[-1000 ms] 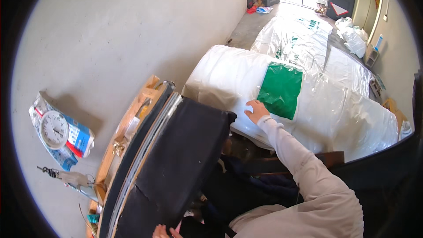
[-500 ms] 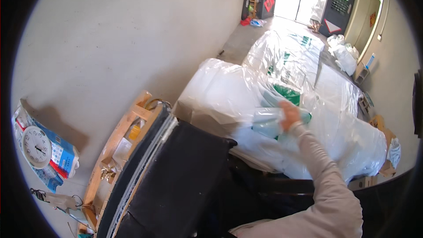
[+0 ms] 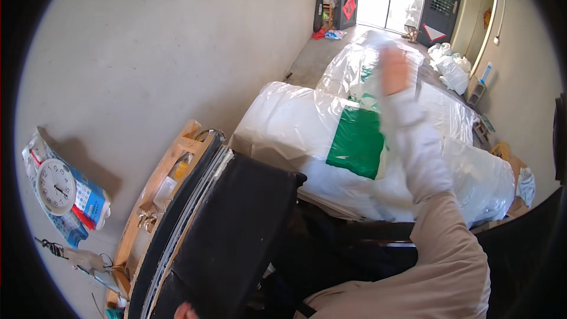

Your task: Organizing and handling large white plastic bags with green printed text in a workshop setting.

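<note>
My right hand (image 3: pixel 394 72) is stretched far forward over white bundles wrapped in clear plastic. Motion smears its fingers, and a pale translucent blur shows just beyond them, so I cannot tell what they hold. Below the forearm, a large green rectangle (image 3: pixel 356 143) shows on the nearest plastic-wrapped bundle (image 3: pixel 289 115). Only a small part of my left hand (image 3: pixel 186 312) enters at the lower edge. It is against the black padded surface (image 3: pixel 230 224), and most of its fingers are out of sight.
A wooden frame (image 3: pixel 155 192) with small items stands along the left. A round clock (image 3: pixel 56 186) hangs beside blue packaging on the wall. White bags (image 3: pixel 452 70) lie by the right doorway. Dark double doors (image 3: pixel 440 6) stand at the far end.
My right hand has moved forward and up from the near bundle. The light-blue translucent plastic there no longer covers the green rectangle. Part of my left hand has come in at the bottom.
</note>
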`<action>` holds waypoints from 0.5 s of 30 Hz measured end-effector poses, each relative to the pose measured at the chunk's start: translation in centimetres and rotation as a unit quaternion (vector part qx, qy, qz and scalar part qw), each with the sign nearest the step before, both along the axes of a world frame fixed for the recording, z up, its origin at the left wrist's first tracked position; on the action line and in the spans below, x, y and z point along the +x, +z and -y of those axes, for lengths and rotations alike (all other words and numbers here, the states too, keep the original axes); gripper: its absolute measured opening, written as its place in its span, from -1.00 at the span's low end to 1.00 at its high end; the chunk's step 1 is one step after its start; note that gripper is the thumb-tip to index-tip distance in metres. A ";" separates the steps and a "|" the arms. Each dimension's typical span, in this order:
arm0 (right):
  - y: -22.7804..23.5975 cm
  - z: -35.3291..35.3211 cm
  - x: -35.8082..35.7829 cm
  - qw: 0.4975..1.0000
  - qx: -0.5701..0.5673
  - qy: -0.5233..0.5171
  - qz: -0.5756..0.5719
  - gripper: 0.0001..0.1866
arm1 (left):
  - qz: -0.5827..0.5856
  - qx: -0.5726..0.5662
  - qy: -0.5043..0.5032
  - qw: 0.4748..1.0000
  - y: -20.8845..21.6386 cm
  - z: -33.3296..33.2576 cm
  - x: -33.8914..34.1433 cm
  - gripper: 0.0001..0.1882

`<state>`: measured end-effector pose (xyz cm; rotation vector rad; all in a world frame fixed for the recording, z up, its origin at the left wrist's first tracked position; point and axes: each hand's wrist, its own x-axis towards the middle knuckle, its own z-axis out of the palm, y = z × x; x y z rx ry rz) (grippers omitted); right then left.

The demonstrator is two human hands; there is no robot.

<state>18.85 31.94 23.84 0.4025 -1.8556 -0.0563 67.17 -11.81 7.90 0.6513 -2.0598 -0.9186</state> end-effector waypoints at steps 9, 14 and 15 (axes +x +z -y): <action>-16.0 26.4 21.4 0.801 0.017 0.350 0.486 -0.81 | -0.100 0.745 -0.312 0.581 1.7 -10.4 -21.5 -0.57; -18.7 17.0 18.7 0.895 0.053 0.375 0.237 -0.59 | -0.194 0.749 -0.182 0.607 -2.5 -7.5 -23.8 -0.62; -20.1 13.3 15.8 0.894 -0.042 0.284 0.345 -0.56 | -0.221 0.748 -0.181 0.599 -1.9 -6.8 -24.1 -0.60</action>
